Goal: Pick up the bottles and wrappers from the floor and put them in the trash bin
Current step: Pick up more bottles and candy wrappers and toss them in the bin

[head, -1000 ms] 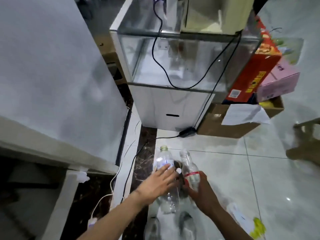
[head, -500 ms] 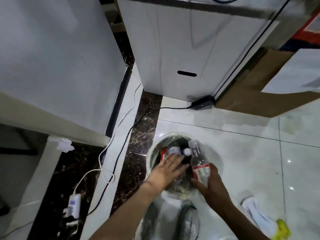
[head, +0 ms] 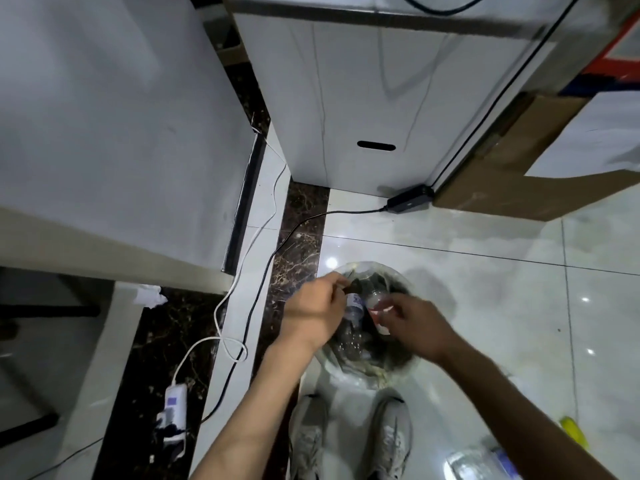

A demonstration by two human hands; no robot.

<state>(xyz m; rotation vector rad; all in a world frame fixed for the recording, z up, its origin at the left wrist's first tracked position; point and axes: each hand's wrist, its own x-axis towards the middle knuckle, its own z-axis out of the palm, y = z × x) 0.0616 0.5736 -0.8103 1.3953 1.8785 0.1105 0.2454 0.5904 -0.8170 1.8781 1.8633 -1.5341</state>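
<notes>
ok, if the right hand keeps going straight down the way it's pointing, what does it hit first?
Most likely the red-labelled bottle at its fingertips, inside the trash bin. The right hand is already over the opening; depth is unclear.

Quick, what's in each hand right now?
Left hand: closed on the blue-label bottle, over the trash bin.
Right hand: closed on the red-label bottle, over the bin too.

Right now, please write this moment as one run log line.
left hand: over bin, bottle at fingers | right hand: over bin | floor: wrappers remain
</notes>
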